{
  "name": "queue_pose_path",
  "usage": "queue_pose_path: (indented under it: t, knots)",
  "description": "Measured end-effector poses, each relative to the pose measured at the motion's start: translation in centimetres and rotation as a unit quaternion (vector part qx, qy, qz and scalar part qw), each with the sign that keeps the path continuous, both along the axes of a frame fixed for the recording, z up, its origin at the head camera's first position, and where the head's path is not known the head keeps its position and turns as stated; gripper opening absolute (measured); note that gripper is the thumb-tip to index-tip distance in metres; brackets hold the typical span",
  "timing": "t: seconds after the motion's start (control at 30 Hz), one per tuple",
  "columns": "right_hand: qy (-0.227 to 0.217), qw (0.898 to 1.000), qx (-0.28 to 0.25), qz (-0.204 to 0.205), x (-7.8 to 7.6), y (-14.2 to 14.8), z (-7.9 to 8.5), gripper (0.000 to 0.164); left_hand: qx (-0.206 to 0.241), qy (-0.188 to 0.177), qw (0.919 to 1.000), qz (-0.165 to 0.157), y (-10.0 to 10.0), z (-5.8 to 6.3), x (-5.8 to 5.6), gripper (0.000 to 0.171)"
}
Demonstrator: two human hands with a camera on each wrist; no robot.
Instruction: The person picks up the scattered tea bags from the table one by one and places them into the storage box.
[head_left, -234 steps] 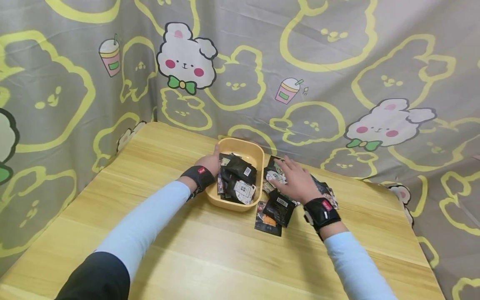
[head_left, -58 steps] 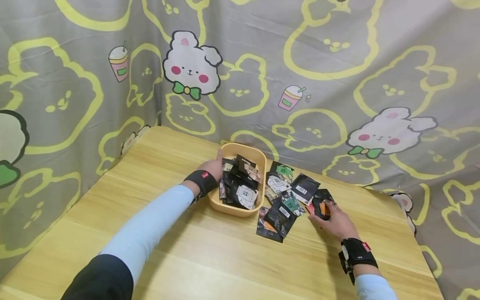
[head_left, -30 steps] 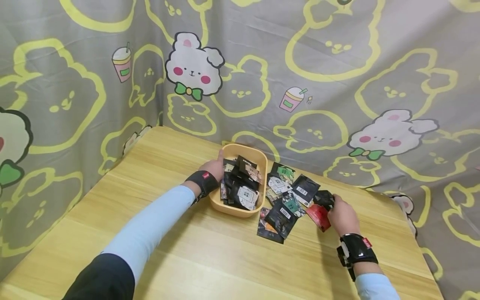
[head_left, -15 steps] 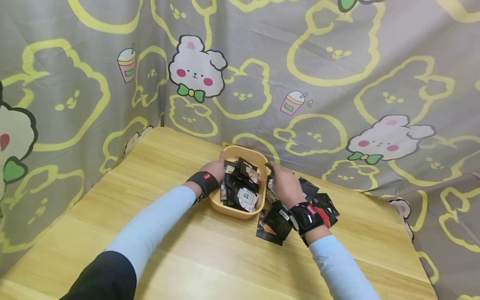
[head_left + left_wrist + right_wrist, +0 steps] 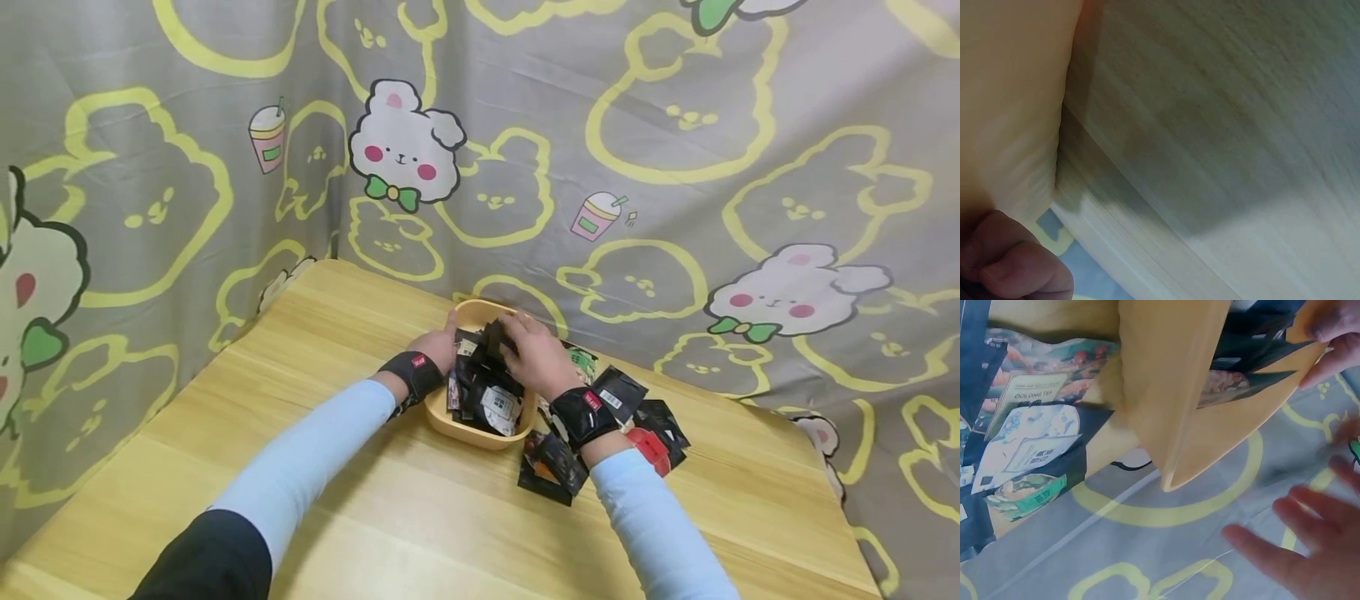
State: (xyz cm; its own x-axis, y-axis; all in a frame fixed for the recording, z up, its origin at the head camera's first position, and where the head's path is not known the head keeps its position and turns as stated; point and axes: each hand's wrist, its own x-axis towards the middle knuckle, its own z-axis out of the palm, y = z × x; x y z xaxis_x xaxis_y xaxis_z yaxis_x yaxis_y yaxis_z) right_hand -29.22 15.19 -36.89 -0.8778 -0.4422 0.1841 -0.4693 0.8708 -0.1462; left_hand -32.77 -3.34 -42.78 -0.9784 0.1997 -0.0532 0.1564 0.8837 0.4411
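A yellow-orange plastic tub (image 5: 467, 435) holds a heap of mostly black tea sachets (image 5: 501, 408). At its left side my left hand (image 5: 435, 348) grips the wall; the left wrist view shows curled fingers (image 5: 1029, 269) against the outside. My right hand (image 5: 540, 358) is over the tub's right rim, fingers above the heap and partly hiding it. Its fingers (image 5: 1266, 550) look spread in the right wrist view, with a dark blur near them. Right of the tub lie loose sachets, one printed "Oolong Tea" (image 5: 1035, 387), one red (image 5: 651, 448), one black with a barcode (image 5: 621, 392).
The tub and sachets sit toward the back of a wood-grain table (image 5: 420, 517). A grey curtain (image 5: 517, 175) with yellow outlines and white rabbits hangs close behind the table's back edge and along its left side.
My right hand picked up a black sachet from the far-right pile, carried it left and reached over the tub; its fingers now appear spread. The left hand has stayed on the tub.
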Motion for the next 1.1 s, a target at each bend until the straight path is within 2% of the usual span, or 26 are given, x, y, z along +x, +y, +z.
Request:
queue_pose_path:
  t: [0.1,0.17,0.33,0.47,0.67,0.8,0.9,1.0,1.1]
  knots:
    - [-0.050,0.999,0.007,0.015,0.0,0.7,-0.2,0.073,0.004,0.004,1.0000,-0.003,-0.1,-0.1,-0.1,0.067]
    - [-0.070,0.997,0.005,0.007,0.2,1.7,-0.3,0.080,0.004,0.007,0.9999,-0.008,0.0,-0.1,-0.1,0.067]
    - [-0.075,0.997,-0.008,-0.029,1.5,5.4,-0.5,0.081,0.001,0.007,0.9999,-0.009,0.0,0.5,0.2,0.068]
    - [-0.081,0.994,-0.010,-0.074,3.3,9.3,-1.7,0.080,0.007,0.003,0.9999,-0.010,-0.1,1.1,0.6,0.067]
    - [-0.097,0.984,-0.015,-0.149,6.2,15.8,-4.7,0.080,0.012,-0.003,0.9999,0.000,-0.2,-0.2,0.1,0.068]
    - [-0.113,0.977,-0.010,-0.182,7.6,19.0,-6.7,0.081,0.028,-0.003,0.9996,0.004,-0.3,-1.0,-0.2,0.070]
    - [-0.149,0.970,-0.003,-0.194,8.2,20.4,-7.8,0.085,0.040,-0.005,0.9992,0.005,-0.4,-1.2,-0.3,0.071]
    - [-0.176,0.964,-0.001,-0.201,8.6,21.1,-8.4,0.081,0.042,-0.006,0.9991,0.002,-0.3,-1.3,-0.4,0.070]
    - [-0.167,0.966,0.013,-0.195,8.6,21.0,-8.4,0.073,0.042,-0.003,0.9991,0.002,-0.2,-1.1,-0.5,0.070]
